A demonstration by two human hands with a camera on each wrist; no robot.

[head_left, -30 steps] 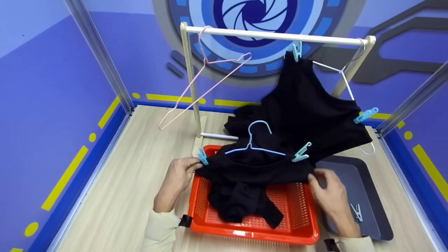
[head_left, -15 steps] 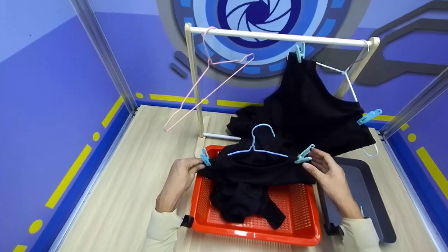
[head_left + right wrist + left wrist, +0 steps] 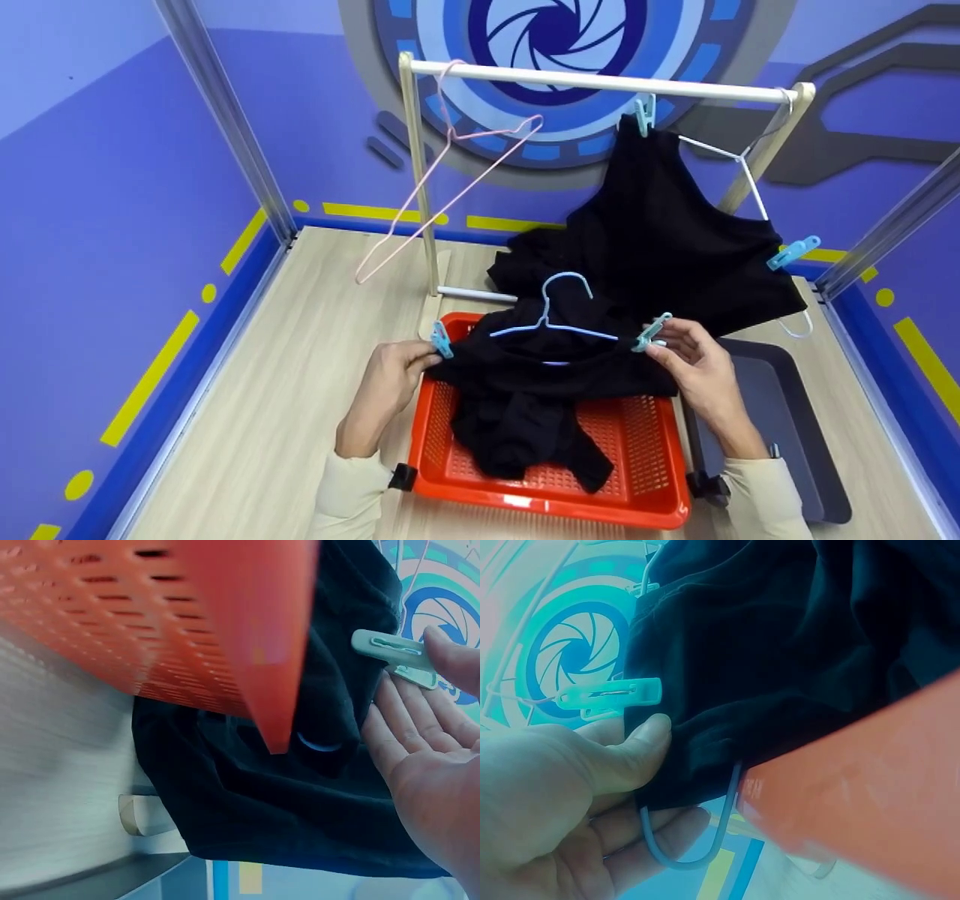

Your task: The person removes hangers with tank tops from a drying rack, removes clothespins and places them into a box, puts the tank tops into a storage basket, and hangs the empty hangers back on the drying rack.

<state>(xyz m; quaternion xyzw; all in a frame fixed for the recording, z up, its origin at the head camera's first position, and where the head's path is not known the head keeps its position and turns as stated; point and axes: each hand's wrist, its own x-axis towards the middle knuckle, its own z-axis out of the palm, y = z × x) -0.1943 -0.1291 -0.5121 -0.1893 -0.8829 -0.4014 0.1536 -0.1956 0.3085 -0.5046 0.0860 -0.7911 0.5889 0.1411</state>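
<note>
A black garment (image 3: 555, 379) lies on a light blue hanger (image 3: 555, 324) over the red basket (image 3: 540, 504). At its left shoulder my left hand (image 3: 390, 371) pinches the cloth between thumb and fingers, just below a blue clothespin (image 3: 442, 340). The hanger's bent end (image 3: 682, 864) pokes out under the cloth in the left wrist view. At the other shoulder my right hand (image 3: 701, 367) holds a pale green clothespin (image 3: 651, 332). Its thumb (image 3: 450, 656) presses on that clothespin in the right wrist view, with straight fingers behind.
Behind stands a wooden rack (image 3: 600, 80). From it hang a pink hanger (image 3: 450, 202) and a white hanger (image 3: 739, 156) with another black garment (image 3: 667, 217), clipped by blue clothespins (image 3: 793, 253). A dark grey tray (image 3: 795, 420) lies right of the basket, partly behind my right arm.
My right hand has moved up from the cloth's right edge to the pale green clothespin and now holds it. My left hand keeps its grip. The view has shifted slightly.
</note>
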